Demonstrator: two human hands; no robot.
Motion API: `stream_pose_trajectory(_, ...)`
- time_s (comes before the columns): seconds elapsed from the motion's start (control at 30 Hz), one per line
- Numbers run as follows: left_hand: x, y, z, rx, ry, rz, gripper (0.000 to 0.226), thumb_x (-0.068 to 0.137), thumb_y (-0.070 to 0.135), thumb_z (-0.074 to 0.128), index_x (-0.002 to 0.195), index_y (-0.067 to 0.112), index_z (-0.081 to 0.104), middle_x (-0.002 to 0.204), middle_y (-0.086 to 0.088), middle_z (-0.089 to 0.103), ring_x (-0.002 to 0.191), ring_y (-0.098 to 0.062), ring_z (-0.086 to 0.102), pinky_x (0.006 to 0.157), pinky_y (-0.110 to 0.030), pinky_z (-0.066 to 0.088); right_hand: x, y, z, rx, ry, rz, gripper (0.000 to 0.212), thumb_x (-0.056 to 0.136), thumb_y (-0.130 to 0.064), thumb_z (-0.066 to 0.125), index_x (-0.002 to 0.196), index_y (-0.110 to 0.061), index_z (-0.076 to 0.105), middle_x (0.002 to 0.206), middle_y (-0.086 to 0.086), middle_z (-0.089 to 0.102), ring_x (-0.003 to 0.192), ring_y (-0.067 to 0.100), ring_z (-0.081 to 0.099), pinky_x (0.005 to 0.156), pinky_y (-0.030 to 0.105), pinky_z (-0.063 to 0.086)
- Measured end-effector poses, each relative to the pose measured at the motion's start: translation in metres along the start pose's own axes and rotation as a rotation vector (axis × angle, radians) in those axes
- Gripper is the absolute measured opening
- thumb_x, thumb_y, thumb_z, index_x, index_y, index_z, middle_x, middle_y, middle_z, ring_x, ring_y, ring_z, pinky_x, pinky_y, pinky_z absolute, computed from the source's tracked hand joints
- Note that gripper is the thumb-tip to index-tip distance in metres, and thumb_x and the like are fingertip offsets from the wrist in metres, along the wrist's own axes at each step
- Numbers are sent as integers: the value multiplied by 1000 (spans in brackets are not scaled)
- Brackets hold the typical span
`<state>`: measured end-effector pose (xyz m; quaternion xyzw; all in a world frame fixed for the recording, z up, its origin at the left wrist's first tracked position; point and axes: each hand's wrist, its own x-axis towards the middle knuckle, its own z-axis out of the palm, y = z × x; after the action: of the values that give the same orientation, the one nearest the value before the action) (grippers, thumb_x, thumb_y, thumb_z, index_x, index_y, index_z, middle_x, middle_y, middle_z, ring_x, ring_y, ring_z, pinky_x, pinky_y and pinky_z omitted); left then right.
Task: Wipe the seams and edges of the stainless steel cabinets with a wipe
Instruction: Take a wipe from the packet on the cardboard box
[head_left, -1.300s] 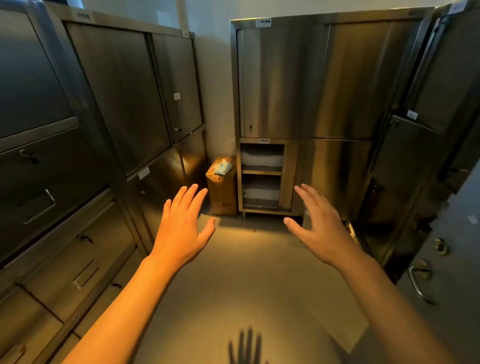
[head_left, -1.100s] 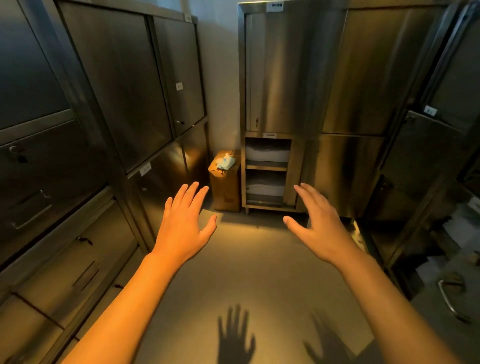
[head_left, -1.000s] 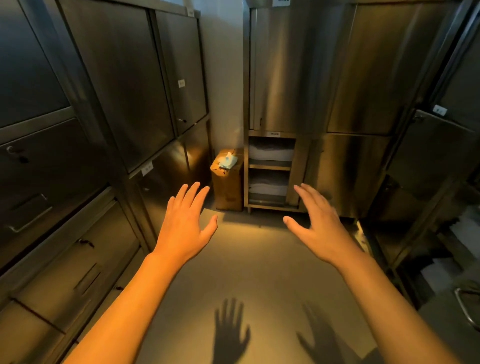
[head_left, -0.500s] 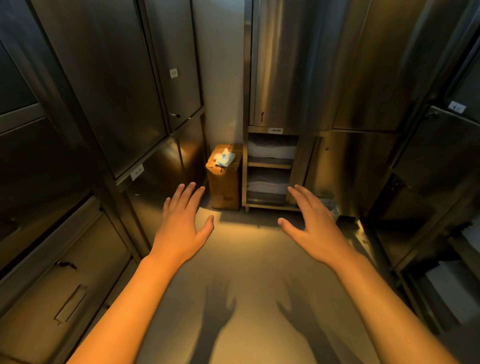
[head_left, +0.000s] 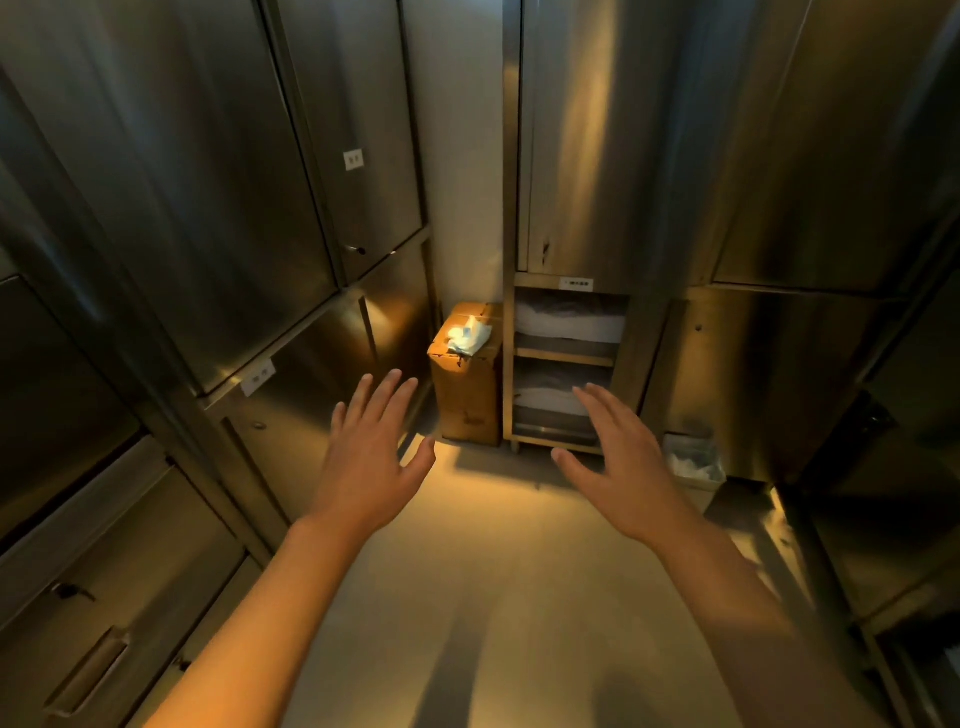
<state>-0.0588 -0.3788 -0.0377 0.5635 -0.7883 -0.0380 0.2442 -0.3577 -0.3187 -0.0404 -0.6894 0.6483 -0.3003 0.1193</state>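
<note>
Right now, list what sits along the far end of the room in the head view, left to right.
Left cabinet's lower door → cardboard box with the wipe pack on top → open shelf unit → small bin → right cabinet's lower door.

A narrow room has a smooth grey floor (head_left: 483, 597) lit by warm yellow light. A pale wall (head_left: 457, 171) shows in the far corner, and a brown cardboard box (head_left: 467, 395) stands on the floor before it. Just right of the box, open shelves (head_left: 566, 358) hold folded white cloth, and a small bin (head_left: 693, 467) stands further right.
</note>
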Motion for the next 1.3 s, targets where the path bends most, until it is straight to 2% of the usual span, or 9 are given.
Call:
stream_pose_trajectory(0.27, 47, 19, 38, 13, -41, -41, 69, 102, 57, 45, 163, 35, 21, 173, 11, 10, 160, -13, -4, 129, -56, 10, 49, 50, 0, 59, -45, 14, 78, 97, -57, 57, 163, -37, 19, 170, -12, 15, 157, 11, 11, 127, 51, 20)
stream_pose_trajectory(0.4, 70, 18, 49, 6, -40, -39, 76, 93, 67, 31, 162, 36, 23, 172, 11, 12, 160, -14, -3, 128, -59, 13, 68, 59, 4, 58, -54, 19, 79, 98, -56, 58, 163, -37, 18, 170, -12, 14, 156, 11, 10, 128, 51, 18)
stream_pose_trajectory(0.63, 108, -3, 66, 7, -43, -22, 74, 93, 65, 34, 161, 38, 26, 172, 12, 15, 160, -14, -1, 127, -60, 14, 111, 69, 17, 29, -70, -7, 81, 92, -66, 53, 161, -40, 19, 169, -11, 17, 157, 14, 12, 128, 49, 12)
stream_pose_trajectory(0.77, 139, -25, 76, -12, -42, -2, 80, 89, 70, 27, 161, 37, 27, 172, 11, 16, 160, -15, 0, 127, -60, 12, 137, 67, 34, 10, -65, 8, 85, 86, -74, 44, 160, -41, 19, 169, -11, 19, 156, 13, 14, 128, 49, 15)
stream_pose_trajectory(0.97, 201, -85, 89, -35, -30, 12, 79, 90, 69, 28, 161, 34, 29, 171, 9, 18, 160, -15, 3, 126, -62, 14, 209, 47, 73, 6, -77, 44, 82, 93, -62, 60, 161, -40, 20, 169, -13, 15, 156, 12, 9, 127, 49, 18)
stream_pose_trajectory(1.3, 300, -201, 87, -42, -33, 2, 79, 90, 67, 29, 160, 32, 30, 171, 6, 21, 160, -16, 6, 126, -59, 15, 329, -3, 142, -30, -75, 66, 84, 92, -63, 60, 162, -40, 19, 169, -14, 15, 156, 11, 11, 127, 54, 19)
